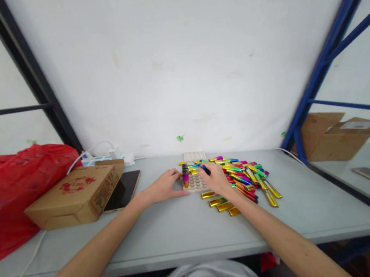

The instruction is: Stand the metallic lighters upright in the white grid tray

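A pale tray (196,185) with rows of round pockets lies on the table before me. Along its left end stands a row of slim, shiny tubes (185,177), with black tops and purple-to-gold sides. My left hand (166,185) rests beside that end, thumb and fingers apart, the fingertips close to the tray's edge. Over the tray's right part, my right hand (215,178) pinches a dark blue slim tube (205,169); the fingers hide much of it. Right of the tray, a loose pile of shiny tubes (242,176) in gold, red, green, blue and purple spreads out.
Behind the work lies a second pale tray (194,155). To the left are a tablet-like dark device (124,190), a brown cardboard box (75,196), a red plastic bag (28,186) and a power strip (127,158). A blue metal frame (325,57) rises at right.
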`<control>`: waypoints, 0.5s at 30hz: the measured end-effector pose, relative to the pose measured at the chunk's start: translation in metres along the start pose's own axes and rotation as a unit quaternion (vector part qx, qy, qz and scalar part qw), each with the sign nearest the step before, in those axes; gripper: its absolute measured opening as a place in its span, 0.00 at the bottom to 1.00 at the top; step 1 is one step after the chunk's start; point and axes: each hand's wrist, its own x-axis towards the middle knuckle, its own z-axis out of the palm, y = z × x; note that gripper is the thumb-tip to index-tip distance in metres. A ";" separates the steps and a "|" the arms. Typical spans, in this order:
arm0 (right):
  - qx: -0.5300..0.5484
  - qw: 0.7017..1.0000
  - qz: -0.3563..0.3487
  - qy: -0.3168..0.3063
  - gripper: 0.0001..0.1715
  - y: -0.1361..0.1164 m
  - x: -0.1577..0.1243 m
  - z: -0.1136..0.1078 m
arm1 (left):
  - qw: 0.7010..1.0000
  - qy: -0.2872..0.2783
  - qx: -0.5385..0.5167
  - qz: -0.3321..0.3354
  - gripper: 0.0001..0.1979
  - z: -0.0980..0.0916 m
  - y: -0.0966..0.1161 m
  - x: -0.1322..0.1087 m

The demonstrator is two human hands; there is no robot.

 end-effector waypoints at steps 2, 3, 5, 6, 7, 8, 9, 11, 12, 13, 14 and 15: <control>-0.003 1.000 0.004 0.000 0.23 0.000 0.000 0.000 | 1.000 -0.004 0.003 -0.003 0.32 0.000 0.000 0.000; -0.004 1.000 0.007 -0.002 0.23 0.000 0.000 0.001 | 1.000 -0.006 0.003 -0.004 0.32 0.000 0.001 0.000; 0.000 1.000 0.010 -0.014 0.21 -0.001 -0.001 0.003 | 1.000 -0.008 0.001 -0.002 0.32 0.000 0.000 0.000; 0.003 1.000 0.010 -0.025 0.20 -0.001 -0.002 0.004 | 1.000 -0.007 -0.001 0.000 0.32 0.000 0.000 0.001; 0.007 0.999 0.007 -0.038 0.19 -0.002 -0.003 0.005 | 1.000 -0.006 -0.003 0.001 0.32 0.000 0.000 0.001; 0.012 0.999 0.001 -0.051 0.17 -0.002 -0.003 0.006 | 1.000 -0.006 -0.004 0.002 0.32 0.001 -0.001 0.001; 0.017 0.998 -0.010 -0.063 0.17 -0.003 -0.004 0.007 | 1.000 -0.006 -0.005 0.003 0.32 0.001 -0.001 0.001; 0.020 0.995 -0.043 -0.083 0.16 -0.006 -0.005 0.007 | 1.000 -0.004 -0.007 0.005 0.32 0.002 -0.001 0.001; 0.016 0.994 -0.064 -0.090 0.16 -0.007 -0.006 0.007 | 1.000 -0.003 -0.007 0.006 0.32 0.002 -0.001 0.001; 0.007 0.992 -0.084 -0.096 0.16 -0.009 -0.006 0.007 | 1.000 -0.002 -0.007 0.007 0.31 0.002 -0.001 0.001; -0.004 0.990 -0.100 -0.100 0.16 -0.010 -0.007 0.006 | 1.000 0.000 -0.007 0.009 0.31 0.002 0.000 0.001; -0.015 0.988 -0.109 -0.105 0.17 -0.012 -0.007 0.005 | 1.000 0.000 -0.006 0.010 0.31 0.002 0.000 0.001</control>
